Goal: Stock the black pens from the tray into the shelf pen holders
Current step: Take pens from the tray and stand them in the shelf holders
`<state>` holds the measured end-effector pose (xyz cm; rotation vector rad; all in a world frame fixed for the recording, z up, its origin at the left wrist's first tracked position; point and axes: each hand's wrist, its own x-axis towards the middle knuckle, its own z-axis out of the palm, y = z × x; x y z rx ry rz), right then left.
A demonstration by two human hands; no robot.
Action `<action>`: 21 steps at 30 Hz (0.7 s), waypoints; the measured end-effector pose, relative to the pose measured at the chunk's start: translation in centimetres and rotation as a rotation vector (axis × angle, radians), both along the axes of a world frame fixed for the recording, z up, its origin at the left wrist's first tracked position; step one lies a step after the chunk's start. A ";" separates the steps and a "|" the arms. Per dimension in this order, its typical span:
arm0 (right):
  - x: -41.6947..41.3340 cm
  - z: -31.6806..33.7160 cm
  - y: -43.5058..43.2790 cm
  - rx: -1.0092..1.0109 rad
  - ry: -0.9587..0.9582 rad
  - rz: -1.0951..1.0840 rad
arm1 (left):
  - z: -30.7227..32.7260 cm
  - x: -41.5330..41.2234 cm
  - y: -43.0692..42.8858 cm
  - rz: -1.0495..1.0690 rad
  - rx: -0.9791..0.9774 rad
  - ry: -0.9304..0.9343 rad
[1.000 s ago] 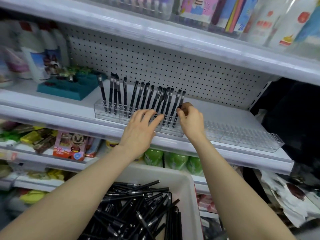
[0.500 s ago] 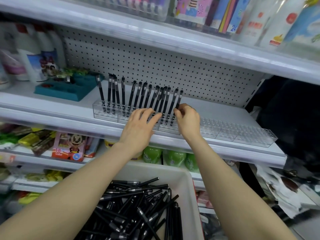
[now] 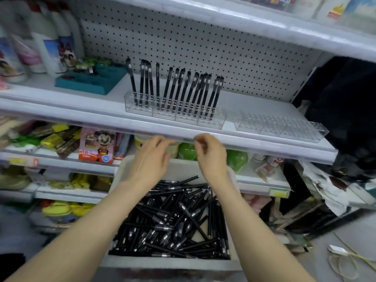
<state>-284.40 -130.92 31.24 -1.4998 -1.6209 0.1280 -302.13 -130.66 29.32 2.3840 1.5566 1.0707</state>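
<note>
A white tray [image 3: 173,263] in front of me holds a heap of loose black pens [image 3: 175,220]. On the shelf above, a clear pen holder [image 3: 211,123] carries a row of several upright black pens [image 3: 183,90]. A second clear holder [image 3: 284,127] to its right stands with no pens in it. My left hand [image 3: 150,161] hovers over the tray's far edge, fingers spread, holding nothing. My right hand [image 3: 211,155] hangs beside it with fingers loosely curled and nothing visible in them. Both hands are below the shelf's front lip.
A teal organiser [image 3: 91,80] and white bottles [image 3: 50,43] sit left on the shelf [image 3: 61,112]. Packaged goods and green items fill the lower shelves [image 3: 71,159]. A pegboard back wall [image 3: 193,43] rises behind the pens. Dark bags [image 3: 341,110] lie right.
Both hands have dropped from the filled pen holder to just above the tray. The last pen stays upright in the holder.
</note>
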 end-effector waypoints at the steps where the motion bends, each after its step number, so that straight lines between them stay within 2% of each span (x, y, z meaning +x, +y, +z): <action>1: -0.5 -1.3 -0.7 -0.045 -0.018 0.021 | -1.2 -0.2 -0.7 -0.011 -0.033 0.002; 5: -1.5 -5.0 -3.1 -0.350 -0.059 0.093 | -5.2 -0.8 -2.7 -0.023 -0.243 0.083; 11: -0.9 -7.1 -3.9 -0.594 -0.405 0.178 | -7.1 -1.3 -2.6 -0.031 -0.399 0.201; 14: -0.7 -7.5 -3.5 -0.651 -0.511 0.172 | -7.5 -1.2 -2.5 -0.035 -0.387 0.245; 17: -0.2 -7.5 -3.2 -0.665 -0.537 0.175 | -7.6 -1.0 -2.4 -0.038 -0.382 0.270; 21: 0.9 -6.4 -3.0 -0.631 -0.419 0.167 | -7.8 -1.2 -2.5 -0.043 -0.383 0.291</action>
